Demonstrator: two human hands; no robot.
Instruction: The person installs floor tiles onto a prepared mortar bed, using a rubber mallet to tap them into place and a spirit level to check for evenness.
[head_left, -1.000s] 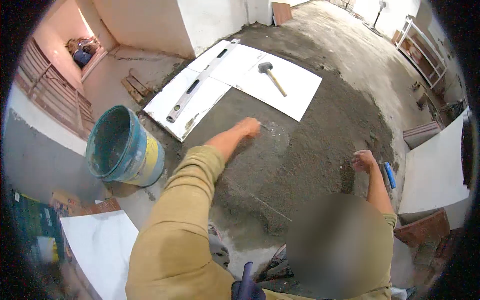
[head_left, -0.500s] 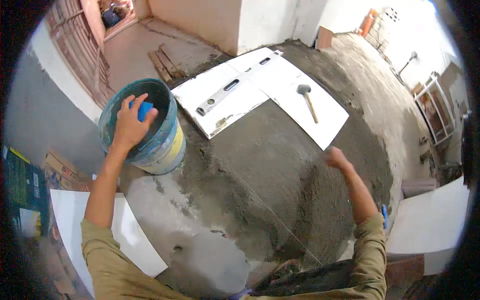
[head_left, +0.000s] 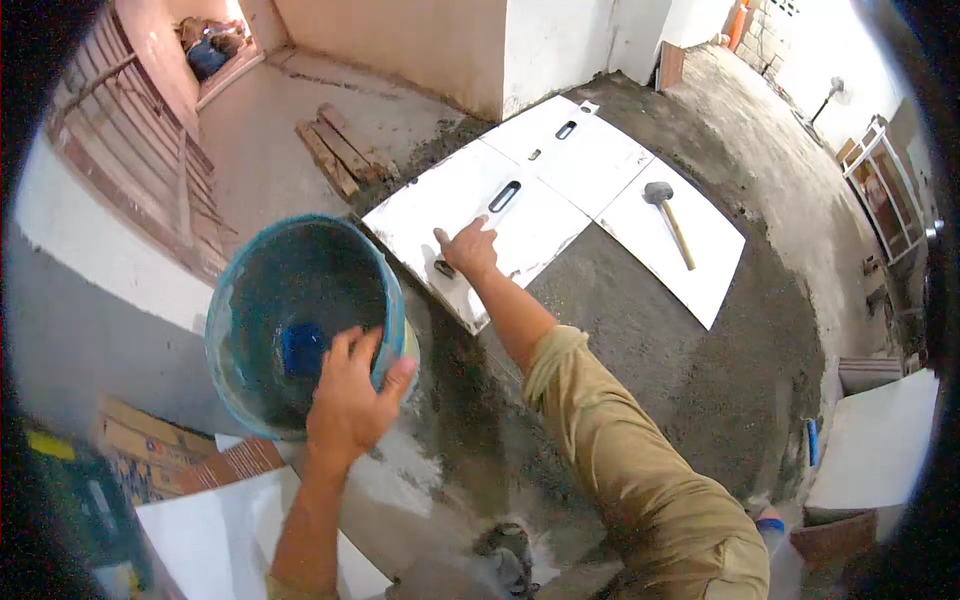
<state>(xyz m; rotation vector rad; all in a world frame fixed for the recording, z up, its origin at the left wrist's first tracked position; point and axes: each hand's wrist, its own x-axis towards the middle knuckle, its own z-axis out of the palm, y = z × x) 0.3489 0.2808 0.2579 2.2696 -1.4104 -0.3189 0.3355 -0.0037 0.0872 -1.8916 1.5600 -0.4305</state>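
My left hand (head_left: pixel 352 400) is hooked over the near right rim of a teal bucket (head_left: pixel 222 335), fingers inside and thumb toward the outside. A blue sponge (head_left: pixel 303 348) lies low inside the bucket, apart from that hand. Stretched across the mortar, my right hand (head_left: pixel 468 250) is over the near end of a spirit level (head_left: pixel 508 197), with thumb and fingers apart; contact is hard to make out. The level lies across white tiles (head_left: pixel 415 213). On the right-hand tile rests a rubber mallet (head_left: pixel 672 220) with a wooden handle.
Wet grey mortar (head_left: pixel 640 370) spreads around the tiles. Wood strips (head_left: pixel 335 150) lie behind the bucket, near a metal gate (head_left: pixel 130 130). More white tiles (head_left: pixel 215 525) sit at lower left and a large white panel (head_left: pixel 865 445) at right. A wall corner (head_left: pixel 505 60) stands behind.
My left hand has let go of the blue sponge, now in the bucket, and taken the rim. My right hand has moved from the mortar's right side left to the level. The view has shifted.
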